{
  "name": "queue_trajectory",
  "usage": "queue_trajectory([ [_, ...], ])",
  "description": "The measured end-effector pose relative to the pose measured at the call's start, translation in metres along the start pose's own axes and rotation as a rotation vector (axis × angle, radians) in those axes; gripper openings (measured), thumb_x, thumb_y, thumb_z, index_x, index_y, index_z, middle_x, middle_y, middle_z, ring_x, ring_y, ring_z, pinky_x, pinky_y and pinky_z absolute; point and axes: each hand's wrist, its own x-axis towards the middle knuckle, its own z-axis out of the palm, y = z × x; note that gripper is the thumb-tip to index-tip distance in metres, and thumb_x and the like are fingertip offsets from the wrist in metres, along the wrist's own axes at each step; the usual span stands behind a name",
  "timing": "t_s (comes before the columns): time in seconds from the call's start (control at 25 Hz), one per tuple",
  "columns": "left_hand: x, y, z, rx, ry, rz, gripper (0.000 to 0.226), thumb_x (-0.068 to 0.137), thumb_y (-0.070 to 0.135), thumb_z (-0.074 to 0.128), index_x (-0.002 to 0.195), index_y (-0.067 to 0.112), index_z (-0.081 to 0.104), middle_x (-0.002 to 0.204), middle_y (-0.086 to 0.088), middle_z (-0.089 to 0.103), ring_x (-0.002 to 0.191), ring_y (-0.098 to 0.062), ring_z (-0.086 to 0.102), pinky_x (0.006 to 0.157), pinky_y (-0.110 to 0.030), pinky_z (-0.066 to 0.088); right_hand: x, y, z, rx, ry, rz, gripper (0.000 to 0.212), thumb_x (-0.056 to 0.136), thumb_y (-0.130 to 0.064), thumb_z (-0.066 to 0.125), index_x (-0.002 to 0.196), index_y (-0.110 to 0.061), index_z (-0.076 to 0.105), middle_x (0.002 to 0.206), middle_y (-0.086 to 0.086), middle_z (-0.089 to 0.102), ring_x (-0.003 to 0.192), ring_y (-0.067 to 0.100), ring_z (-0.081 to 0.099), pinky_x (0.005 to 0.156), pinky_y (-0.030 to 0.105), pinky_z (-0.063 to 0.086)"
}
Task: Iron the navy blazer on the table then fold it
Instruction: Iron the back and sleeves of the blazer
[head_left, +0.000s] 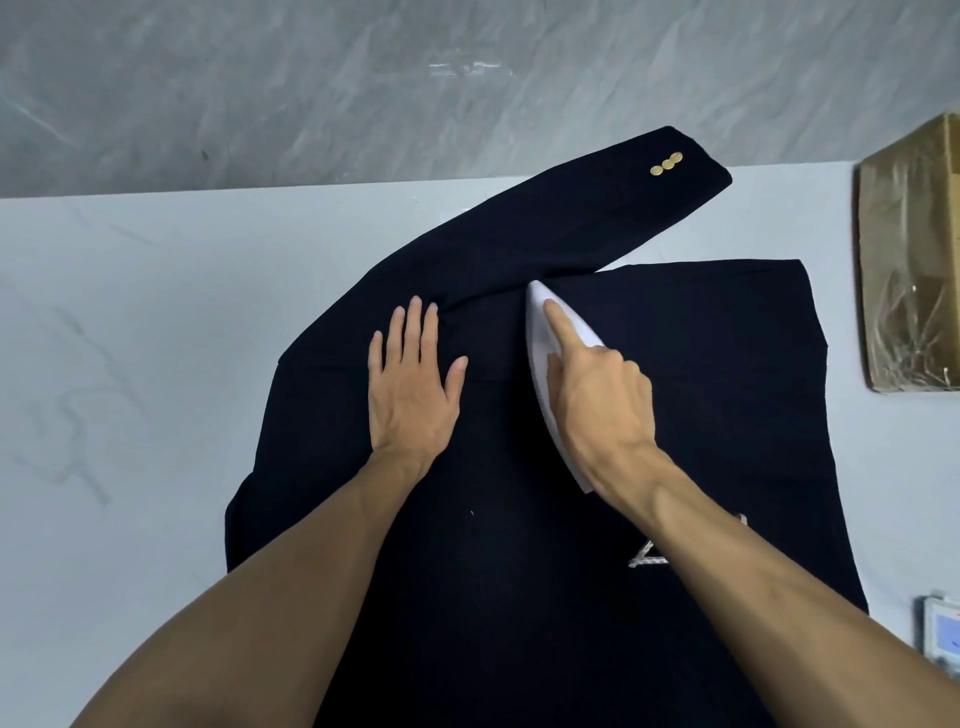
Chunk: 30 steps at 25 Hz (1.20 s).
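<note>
Ironing a navy blazer (675, 389) spread on a pale counter (130, 312).

The blazer lies flat across the middle of the counter, reaching to the near edge of the view. One sleeve (571, 223) angles away to the far right, its cuff bearing three gold buttons (666, 163). The left hand (410, 384) rests palm down on the cloth, fingers straight and spread, just left of the white iron (536, 332). The right hand (602, 405) grips the iron from above, forefinger stretched along its top toward the pointed tip, which sits where the sleeve meets the body. A pale braided cord (647, 560) shows beside the right forearm. A plastic-wrapped cardboard box (909, 260) stands at the counter's right edge, and a small white device (943, 639) lies nearer.
</note>
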Motion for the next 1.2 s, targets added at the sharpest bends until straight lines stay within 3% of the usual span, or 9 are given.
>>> queue_trajectory([
  [0.12,-0.005,-0.001,0.001,-0.002,0.031,0.122,0.058,0.106,0.039,0.028,0.157,0.022,0.007,0.166,-0.005,0.01,0.153,-0.023,0.011,0.124,-0.046,0.014,0.001,0.005,0.001,-0.076,0.001,-0.099,0.067,0.1,-0.015,0.041,0.152,-0.042,0.01,0.065,0.0,0.041,0.057,0.023,0.042,0.059,0.036,0.033],
  [0.36,-0.001,0.001,0.0,0.108,-0.038,0.145,0.054,0.106,0.045,0.016,0.158,0.035,0.005,0.166,-0.002,0.009,0.152,-0.025,0.011,0.123,-0.046,0.013,0.012,0.072,-0.016,0.062,0.072,0.07,0.055,0.103,-0.025,0.035,0.151,-0.044,0.018,0.076,0.01,0.057,0.066,0.031,0.045,0.065,0.037,0.034],
  [0.52,-0.002,0.002,-0.003,0.096,-0.007,0.144,0.052,0.107,0.036,0.029,0.157,0.029,0.016,0.165,-0.008,0.015,0.151,-0.027,0.016,0.122,-0.047,0.017,0.003,0.052,-0.017,0.166,0.042,-0.011,0.055,0.101,-0.027,0.038,0.15,-0.046,0.019,0.078,0.005,0.054,0.069,0.029,0.045,0.068,0.035,0.034],
  [0.68,-0.005,0.047,-0.004,-0.056,0.107,0.104,0.048,0.102,0.022,0.04,0.149,0.014,0.035,0.161,-0.018,0.021,0.149,-0.03,0.021,0.121,-0.046,0.023,-0.006,0.024,0.006,0.04,0.032,-0.134,0.063,0.1,-0.016,0.039,0.152,-0.04,0.014,0.065,0.001,0.046,0.06,0.026,0.052,0.058,0.037,0.039],
  [0.92,-0.006,0.064,0.014,0.074,-0.054,0.06,0.061,0.106,0.047,0.018,0.158,0.018,0.007,0.166,-0.013,-0.003,0.153,-0.026,0.001,0.124,-0.045,0.01,0.011,0.07,-0.001,-0.027,0.084,-0.009,0.062,0.101,-0.017,0.038,0.151,-0.044,0.013,0.059,-0.002,0.037,0.047,0.016,0.033,0.055,0.035,0.03],
  [1.08,-0.004,0.069,0.011,0.113,-0.086,0.068,0.071,0.101,0.059,0.013,0.158,0.019,-0.001,0.165,-0.013,-0.011,0.153,-0.026,-0.006,0.125,-0.045,0.004,0.018,0.104,-0.016,0.054,0.082,0.097,0.054,0.104,-0.028,0.033,0.152,-0.045,0.016,0.067,0.003,0.049,0.056,0.024,0.042,0.06,0.035,0.032],
  [1.2,-0.004,0.068,0.011,0.139,-0.096,0.067,0.07,0.101,0.058,0.009,0.159,0.018,-0.001,0.164,-0.013,-0.013,0.153,-0.026,-0.008,0.125,-0.045,0.004,0.011,0.102,-0.022,0.126,0.078,0.063,0.053,0.103,-0.029,0.036,0.151,-0.044,0.019,0.067,0.003,0.051,0.06,0.025,0.045,0.063,0.035,0.033],
])
